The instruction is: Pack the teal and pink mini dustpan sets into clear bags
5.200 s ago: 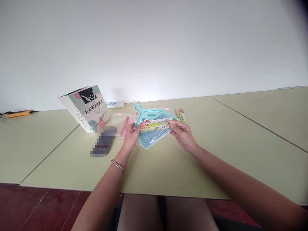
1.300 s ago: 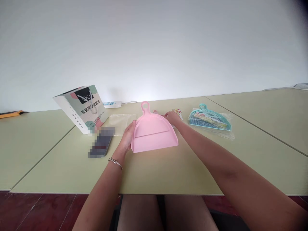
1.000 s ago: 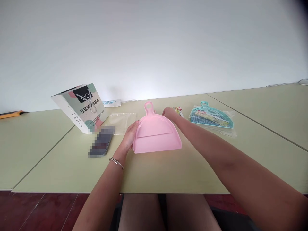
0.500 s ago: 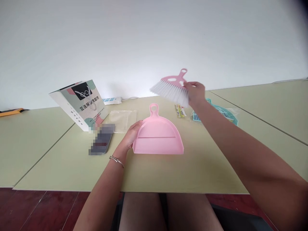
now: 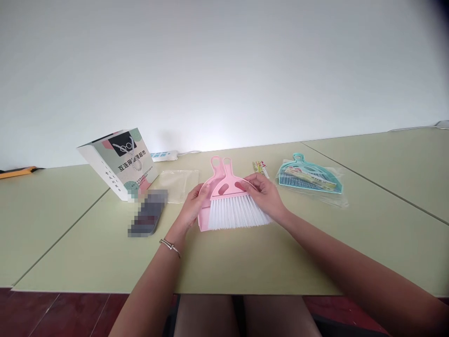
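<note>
My left hand [image 5: 192,206] grips the left side of a pink dustpan [image 5: 204,219], thumb on top. A pink hand brush [image 5: 228,186] with white bristles lies over the dustpan, covering most of it. The brush's right side is pinched in my right hand [image 5: 263,194]. Both handles point away from me, side by side, the brush's a little right of the dustpan's. The bristles face me and reach close to the pan's front edge.
To the right lies a teal dustpan set [image 5: 308,175] in clear plastic, with a small printed card [image 5: 260,168] nearby. On the left are a paper gift bag [image 5: 122,164], a phone [image 5: 150,213] and a clear plastic sleeve [image 5: 178,185]. A power strip [image 5: 163,156] sits by the wall.
My right hand has brought the brush down and left, from above the table onto the dustpan. The bristles now point toward me. My left hand still holds the dustpan.
</note>
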A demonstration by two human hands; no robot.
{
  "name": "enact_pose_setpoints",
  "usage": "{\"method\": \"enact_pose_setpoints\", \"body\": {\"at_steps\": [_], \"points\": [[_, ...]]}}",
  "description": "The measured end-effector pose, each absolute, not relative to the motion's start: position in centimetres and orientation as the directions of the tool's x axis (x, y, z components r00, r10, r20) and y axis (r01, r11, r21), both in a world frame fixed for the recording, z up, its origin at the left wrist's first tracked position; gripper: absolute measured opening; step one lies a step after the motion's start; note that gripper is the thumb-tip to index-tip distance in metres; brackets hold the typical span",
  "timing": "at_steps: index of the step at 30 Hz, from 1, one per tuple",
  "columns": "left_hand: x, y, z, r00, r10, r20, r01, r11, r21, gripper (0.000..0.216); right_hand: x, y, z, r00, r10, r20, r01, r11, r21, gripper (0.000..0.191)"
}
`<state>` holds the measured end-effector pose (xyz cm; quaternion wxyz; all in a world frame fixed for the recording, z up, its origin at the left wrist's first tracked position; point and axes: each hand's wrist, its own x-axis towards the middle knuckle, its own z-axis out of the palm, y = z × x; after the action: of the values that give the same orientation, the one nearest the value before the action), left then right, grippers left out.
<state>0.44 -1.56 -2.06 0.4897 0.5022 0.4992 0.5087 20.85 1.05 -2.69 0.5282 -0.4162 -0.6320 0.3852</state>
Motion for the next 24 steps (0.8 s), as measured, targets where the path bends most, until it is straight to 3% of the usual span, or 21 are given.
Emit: {"method": "enact_pose_setpoints", "body": {"at_steps": [5, 15, 21, 24], "points": [[1.4, -2.2, -1.9, 0.129, 0.991, -0.024, 0.131, 0.007, 0.991, 0.056, 20.7, 0.2, -3.3, -0.098, 0.884, 0.456, 0.304, 0.463, -0.832, 0.022], [1.7, -2.0, -2.6, 0.180, 0.983, -0.016, 0.202, -0.021, 0.979, 0.056, 20.9, 1.4, -3.7, -0.031, 0.825, 0.564, 0.503, 0.501, -0.704, 0.023], [2.1, -1.8, -3.0, 0.175, 0.985, -0.011, 0.217, -0.028, 0.976, 0.056, 21.3, 2.0, -3.8, -0.012, 0.893, 0.450, 0.475, 0.402, -0.783, 0.024], [2.0, -1.8, -3.0, 0.189, 0.982, -0.009, 0.203, -0.030, 0.979, 0.057, 21.5, 2.1, -3.8, -0.034, 0.978, 0.207, 0.323, 0.206, -0.924, 0.043]]}}
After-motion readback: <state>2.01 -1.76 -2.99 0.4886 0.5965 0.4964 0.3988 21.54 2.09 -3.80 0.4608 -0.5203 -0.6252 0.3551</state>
